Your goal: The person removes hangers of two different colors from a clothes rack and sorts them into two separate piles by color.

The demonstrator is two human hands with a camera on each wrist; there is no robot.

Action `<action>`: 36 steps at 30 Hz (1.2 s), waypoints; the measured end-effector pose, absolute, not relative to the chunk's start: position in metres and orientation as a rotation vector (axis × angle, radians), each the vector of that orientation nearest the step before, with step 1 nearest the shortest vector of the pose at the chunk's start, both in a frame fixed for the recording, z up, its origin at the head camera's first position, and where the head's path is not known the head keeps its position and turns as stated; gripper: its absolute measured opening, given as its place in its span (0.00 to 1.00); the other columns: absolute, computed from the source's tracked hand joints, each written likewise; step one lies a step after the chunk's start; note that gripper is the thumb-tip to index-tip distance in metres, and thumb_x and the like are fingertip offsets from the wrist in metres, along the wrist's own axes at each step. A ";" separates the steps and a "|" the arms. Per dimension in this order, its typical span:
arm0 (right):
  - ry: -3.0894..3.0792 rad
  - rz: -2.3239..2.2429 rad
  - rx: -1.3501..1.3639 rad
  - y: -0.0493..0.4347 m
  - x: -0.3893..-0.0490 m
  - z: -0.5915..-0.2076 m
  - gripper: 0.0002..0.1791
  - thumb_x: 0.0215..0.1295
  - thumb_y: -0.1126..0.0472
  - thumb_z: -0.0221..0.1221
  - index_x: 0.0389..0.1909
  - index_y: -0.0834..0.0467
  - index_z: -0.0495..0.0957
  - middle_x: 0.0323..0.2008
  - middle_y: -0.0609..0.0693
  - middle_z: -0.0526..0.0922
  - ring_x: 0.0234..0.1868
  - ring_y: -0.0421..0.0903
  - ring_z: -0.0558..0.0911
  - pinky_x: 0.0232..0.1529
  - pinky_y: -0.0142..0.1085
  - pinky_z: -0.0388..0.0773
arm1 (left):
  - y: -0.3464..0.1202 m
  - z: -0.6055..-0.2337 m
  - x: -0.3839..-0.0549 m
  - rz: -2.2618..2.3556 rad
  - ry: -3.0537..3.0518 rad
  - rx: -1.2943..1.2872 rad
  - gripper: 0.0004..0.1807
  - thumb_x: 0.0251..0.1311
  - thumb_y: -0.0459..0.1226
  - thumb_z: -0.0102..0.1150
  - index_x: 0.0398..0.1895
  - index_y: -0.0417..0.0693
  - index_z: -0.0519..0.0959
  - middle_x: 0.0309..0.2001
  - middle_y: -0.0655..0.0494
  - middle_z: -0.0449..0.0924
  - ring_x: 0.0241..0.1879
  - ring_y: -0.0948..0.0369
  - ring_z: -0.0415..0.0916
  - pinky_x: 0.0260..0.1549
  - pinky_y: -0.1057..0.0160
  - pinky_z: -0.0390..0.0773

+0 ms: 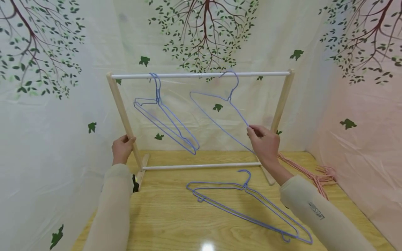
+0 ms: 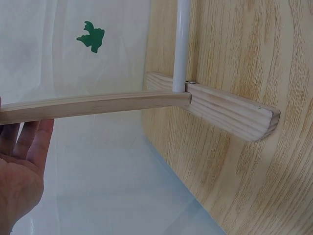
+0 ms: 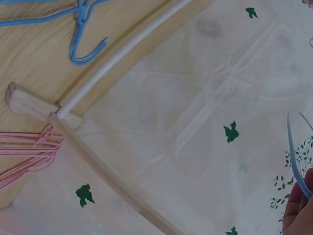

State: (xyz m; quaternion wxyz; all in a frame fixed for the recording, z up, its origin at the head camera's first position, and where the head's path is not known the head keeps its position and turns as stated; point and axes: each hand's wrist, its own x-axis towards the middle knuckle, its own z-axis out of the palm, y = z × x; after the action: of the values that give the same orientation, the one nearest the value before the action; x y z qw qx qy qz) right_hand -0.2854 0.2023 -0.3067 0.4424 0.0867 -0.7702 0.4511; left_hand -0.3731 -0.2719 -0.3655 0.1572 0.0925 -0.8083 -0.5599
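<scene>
My right hand pinches the sloping arm of a blue wire hanger, whose hook curves over the white top bar of a rack. Whether the hook bears on the bar I cannot tell. On the left, my left hand grips the rack's wooden side post; in the left wrist view its fingers lie against the post. A couple of blue hangers hang together further left on the bar. More blue hangers lie stacked on the table in front of the rack.
Several pink hangers lie at the right of the wood-grain table. A white lower bar joins the rack's wooden feet. Near the left foot is a small black object. Sheets printed with trees and leaves surround the table.
</scene>
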 end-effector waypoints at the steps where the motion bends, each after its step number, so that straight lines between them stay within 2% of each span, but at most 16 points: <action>1: -1.917 1.113 0.210 0.206 -0.284 -0.310 0.08 0.63 0.64 0.67 0.37 0.65 0.88 0.27 0.56 0.87 0.24 0.21 0.77 0.25 0.19 0.72 | -0.272 -0.366 -0.373 -1.604 -2.314 0.270 0.25 0.73 0.42 0.53 0.68 0.39 0.71 0.61 0.38 0.75 0.56 0.47 0.75 0.46 0.65 0.77; 5: -1.939 1.116 0.200 0.221 -0.276 -0.323 0.07 0.63 0.64 0.66 0.36 0.64 0.88 0.27 0.56 0.87 0.24 0.23 0.78 0.25 0.19 0.71 | -0.273 -0.366 -0.374 -1.625 -2.320 0.276 0.27 0.73 0.43 0.52 0.70 0.39 0.70 0.63 0.39 0.74 0.58 0.47 0.74 0.54 0.56 0.76; 9: -1.958 1.137 0.191 0.234 -0.267 -0.335 0.06 0.63 0.65 0.66 0.35 0.65 0.88 0.26 0.57 0.87 0.24 0.25 0.78 0.24 0.20 0.71 | -0.273 -0.366 -0.375 -1.641 -2.319 0.264 0.27 0.74 0.43 0.51 0.70 0.39 0.68 0.63 0.38 0.73 0.59 0.46 0.73 0.57 0.51 0.74; 18: -2.038 1.096 0.189 0.257 -0.245 -0.364 0.06 0.62 0.67 0.67 0.35 0.67 0.88 0.27 0.59 0.87 0.24 0.25 0.78 0.23 0.19 0.71 | -0.272 -0.365 -0.375 -1.611 -2.319 0.286 0.26 0.73 0.42 0.52 0.70 0.39 0.69 0.62 0.38 0.74 0.58 0.46 0.74 0.55 0.52 0.76; 22: -2.068 1.073 0.217 0.266 -0.234 -0.381 0.04 0.59 0.70 0.68 0.35 0.67 0.88 0.26 0.56 0.87 0.24 0.25 0.78 0.22 0.20 0.70 | -0.273 -0.365 -0.375 -1.622 -2.320 0.283 0.26 0.74 0.42 0.51 0.70 0.39 0.69 0.63 0.38 0.73 0.59 0.46 0.73 0.56 0.52 0.75; 28: -2.193 1.095 0.219 0.276 -0.216 -0.404 0.05 0.62 0.66 0.67 0.37 0.65 0.88 0.24 0.52 0.86 0.22 0.31 0.79 0.16 0.25 0.69 | -0.272 -0.365 -0.371 -1.634 -2.314 0.275 0.27 0.74 0.42 0.51 0.70 0.38 0.69 0.63 0.37 0.73 0.59 0.46 0.73 0.57 0.51 0.74; 36: -2.311 1.164 0.299 0.288 -0.192 -0.426 0.07 0.64 0.66 0.66 0.40 0.66 0.86 0.28 0.50 0.87 0.26 0.35 0.84 0.25 0.27 0.79 | -0.269 -0.364 -0.360 -1.615 -2.307 0.279 0.27 0.74 0.43 0.52 0.69 0.37 0.69 0.62 0.37 0.74 0.58 0.46 0.73 0.56 0.52 0.75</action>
State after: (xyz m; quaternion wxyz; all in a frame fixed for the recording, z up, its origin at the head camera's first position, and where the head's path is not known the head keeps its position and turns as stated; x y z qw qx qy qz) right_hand -0.1917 0.2879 -0.4264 0.2649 0.1107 -0.8555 0.4310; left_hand -0.3601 -0.2689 -0.3639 0.1553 0.0975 -0.8052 -0.5639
